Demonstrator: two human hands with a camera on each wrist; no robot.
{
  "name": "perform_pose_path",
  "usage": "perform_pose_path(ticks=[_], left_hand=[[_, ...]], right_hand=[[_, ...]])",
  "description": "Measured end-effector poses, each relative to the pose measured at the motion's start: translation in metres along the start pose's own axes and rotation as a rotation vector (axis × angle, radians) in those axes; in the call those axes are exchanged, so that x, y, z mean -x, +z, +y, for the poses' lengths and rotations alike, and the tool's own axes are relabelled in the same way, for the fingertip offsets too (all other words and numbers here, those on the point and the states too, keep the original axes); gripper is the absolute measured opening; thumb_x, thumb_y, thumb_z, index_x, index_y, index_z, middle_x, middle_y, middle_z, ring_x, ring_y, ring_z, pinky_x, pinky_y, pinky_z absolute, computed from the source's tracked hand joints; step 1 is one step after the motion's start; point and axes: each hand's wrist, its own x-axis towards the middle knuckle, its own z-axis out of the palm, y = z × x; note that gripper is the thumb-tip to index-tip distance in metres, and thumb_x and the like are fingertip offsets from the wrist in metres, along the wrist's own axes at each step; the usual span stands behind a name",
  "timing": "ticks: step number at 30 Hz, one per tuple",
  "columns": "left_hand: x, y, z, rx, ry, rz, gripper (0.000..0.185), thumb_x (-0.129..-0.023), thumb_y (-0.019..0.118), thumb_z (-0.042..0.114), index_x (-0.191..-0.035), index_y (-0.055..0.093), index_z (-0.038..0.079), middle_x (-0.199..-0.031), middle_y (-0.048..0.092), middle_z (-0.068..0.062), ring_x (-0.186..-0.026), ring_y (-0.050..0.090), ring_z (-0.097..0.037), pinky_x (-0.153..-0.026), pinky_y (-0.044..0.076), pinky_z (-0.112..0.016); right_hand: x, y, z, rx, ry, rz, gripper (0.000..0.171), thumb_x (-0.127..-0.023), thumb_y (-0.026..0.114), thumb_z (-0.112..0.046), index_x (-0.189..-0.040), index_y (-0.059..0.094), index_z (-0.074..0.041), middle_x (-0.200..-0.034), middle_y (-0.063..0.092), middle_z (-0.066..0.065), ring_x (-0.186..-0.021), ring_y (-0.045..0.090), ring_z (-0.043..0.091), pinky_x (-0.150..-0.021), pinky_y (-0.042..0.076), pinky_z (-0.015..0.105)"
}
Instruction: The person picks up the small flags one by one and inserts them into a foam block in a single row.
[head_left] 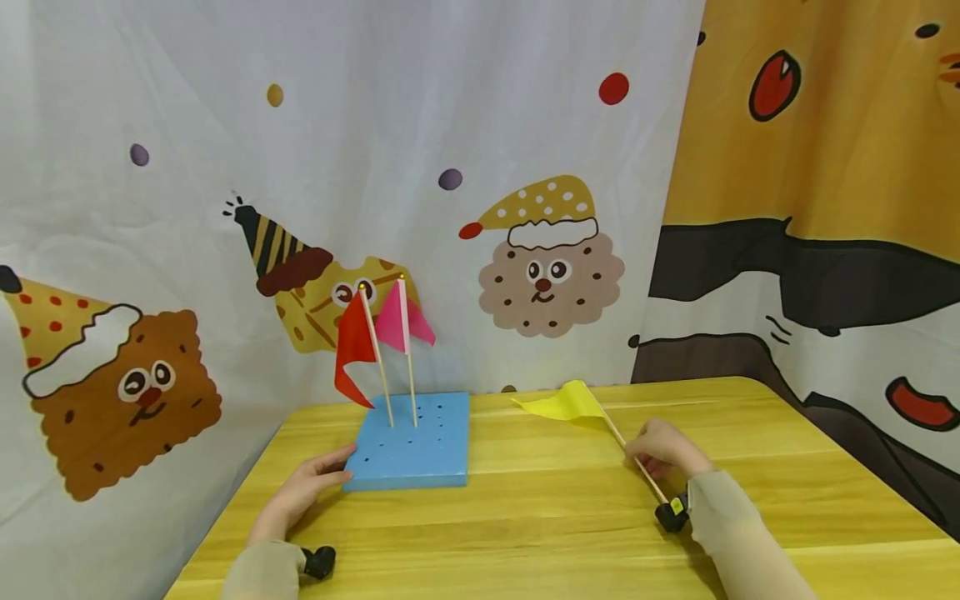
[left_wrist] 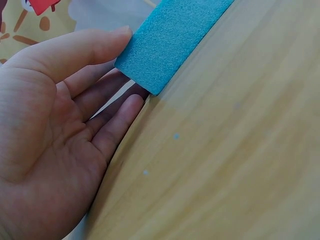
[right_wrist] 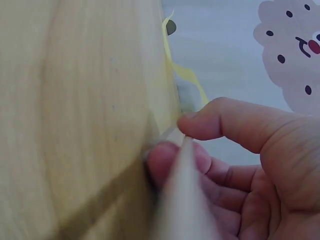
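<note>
A blue foam block [head_left: 431, 460] lies flat on the table, its top dotted with several small holes. A red flag [head_left: 354, 337] and a pink flag [head_left: 392, 317] stand in it on thin wooden sticks, the red one tilted. At the block's left edge rests my left hand [head_left: 303, 487]; in the left wrist view its thumb and loosely extended fingers touch the foam's corner [left_wrist: 145, 70]. My right hand [head_left: 663, 448] pinches the stick of a yellow flag [head_left: 570, 404] between thumb and fingers, low over the table. The stick slants, cloth end pointing away and left.
The wooden table [head_left: 555, 533] reaches back to a hanging cloth [head_left: 360, 108] printed with cartoon snacks. A second cloth [head_left: 750, 167], orange and dark, hangs along the right side. A black wrist camera [head_left: 671, 514] is by the right sleeve.
</note>
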Motion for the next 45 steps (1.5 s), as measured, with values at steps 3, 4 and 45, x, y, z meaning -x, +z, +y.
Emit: perform_pose_path(ticks=[3,4,45], left_hand=[[0.001,0.0,0.001,0.0,0.001,0.005,0.065,-0.09,0.07,0.029,-0.146,0.045,0.007,-0.151,0.035,-0.02,-0.141,0.023,-0.043,-0.11,0.023,-0.059],[0.001,0.0,0.001,0.001,0.001,0.006,0.065,-0.09,0.07,0.028,-0.146,0.045,0.007,-0.151,0.035,-0.02,-0.141,0.024,-0.042,-0.11,0.023,-0.059],[0.0,0.001,-0.001,0.016,0.023,-0.002,0.062,-0.092,0.068,0.026,-0.146,0.045,0.005,-0.151,0.036,-0.019,-0.139,0.029,-0.041,-0.11,0.026,-0.057]], right_hand=[[-0.002,0.0,0.002,-0.075,-0.018,-0.011,0.01,-0.079,0.066,-0.006,-0.079,0.064,0.003,-0.061,0.062,0.011,-0.048,0.06,0.019,-0.045,0.051,0.03],[-0.003,0.001,0.002,-0.102,-0.025,-0.022,0.011,-0.079,0.066,-0.005,-0.084,0.065,0.005,-0.061,0.062,0.012,-0.049,0.061,0.02,-0.045,0.051,0.03],[-0.02,0.013,-0.011,-0.648,-0.106,-0.341,0.05,-0.102,0.048,-0.01,-0.139,0.031,0.019,-0.092,0.065,0.011,-0.07,0.066,0.014,-0.06,0.056,0.024]])
